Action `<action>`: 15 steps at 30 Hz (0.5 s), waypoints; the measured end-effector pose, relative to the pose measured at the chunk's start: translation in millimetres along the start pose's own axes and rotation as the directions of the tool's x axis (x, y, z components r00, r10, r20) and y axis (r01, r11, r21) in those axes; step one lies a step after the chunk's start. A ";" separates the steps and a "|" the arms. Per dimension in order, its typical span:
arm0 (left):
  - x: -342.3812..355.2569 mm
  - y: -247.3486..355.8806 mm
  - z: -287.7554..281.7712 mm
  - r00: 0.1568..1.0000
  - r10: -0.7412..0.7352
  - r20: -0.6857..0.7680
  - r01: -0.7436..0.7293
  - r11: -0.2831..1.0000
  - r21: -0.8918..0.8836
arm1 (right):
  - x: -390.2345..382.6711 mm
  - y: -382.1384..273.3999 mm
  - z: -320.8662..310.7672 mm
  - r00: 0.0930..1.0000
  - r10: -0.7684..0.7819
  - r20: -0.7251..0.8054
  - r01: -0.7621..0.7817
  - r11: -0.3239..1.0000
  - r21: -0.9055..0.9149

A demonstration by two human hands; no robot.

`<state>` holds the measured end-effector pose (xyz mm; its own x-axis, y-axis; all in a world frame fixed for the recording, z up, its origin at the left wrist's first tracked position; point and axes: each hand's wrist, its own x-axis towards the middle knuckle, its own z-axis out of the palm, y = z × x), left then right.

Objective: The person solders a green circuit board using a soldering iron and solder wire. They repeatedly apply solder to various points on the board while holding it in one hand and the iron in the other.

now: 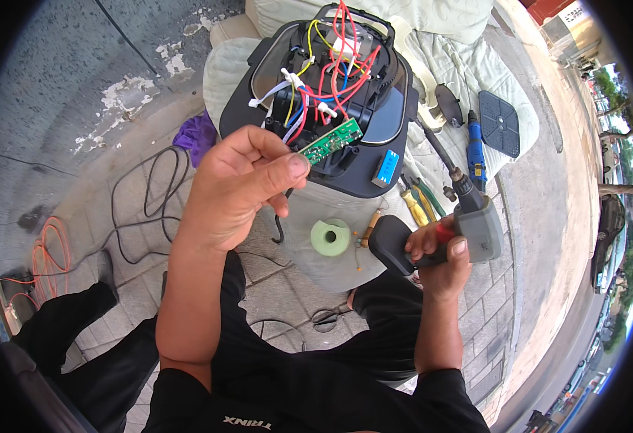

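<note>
Between thumb and fingers, my left hand (240, 184) pinches a small green circuit board (334, 142), holding it up in front of an opened black appliance (233, 94). Red, yellow, blue and white wires (323, 79) spill across the appliance's exposed inside. A small blue rectangular part (386, 169) lies on its near right corner. On the right, my right hand (440, 260) is wrapped round the grip of a grey and black cordless drill (477, 224). A long dark bit points from the drill toward the appliance's right side.
Below the appliance lies a pale green roll (330, 237), beside a wooden-handled tool (371, 224) and yellow-handled pliers (415, 208). A blue rotary tool (476, 155) and a black perforated plate (499, 123) rest on a quilted cloth (529, 108). Cables (118, 216) loop over the paving at left, near another person's legs (78, 325).
</note>
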<state>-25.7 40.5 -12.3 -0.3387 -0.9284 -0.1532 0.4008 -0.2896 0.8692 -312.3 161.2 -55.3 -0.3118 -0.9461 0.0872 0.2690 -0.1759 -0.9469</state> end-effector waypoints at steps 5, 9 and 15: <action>0.0 -1.1 0.0 1.000 0.021 0.004 -0.021 1.000 0.023 | 0.1 -0.8 0.9 1.000 0.012 0.000 -0.012 1.000 -0.004; 0.0 0.0 1.1 1.000 0.021 0.006 -0.021 0.999 0.044 | 0.2 0.0 0.8 1.000 0.017 0.001 -0.017 1.000 -0.005; -0.4 1.1 3.6 1.000 0.007 -0.021 -0.006 1.000 0.013 | -0.8 0.1 -2.4 1.000 0.019 0.014 -0.019 0.999 0.048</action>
<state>-28.2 41.4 -9.6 -0.3183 -0.9349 -0.1571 0.3922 -0.2808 0.8760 -314.2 162.6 -56.2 -0.2938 -0.9530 0.0739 0.3179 -0.1704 -0.9327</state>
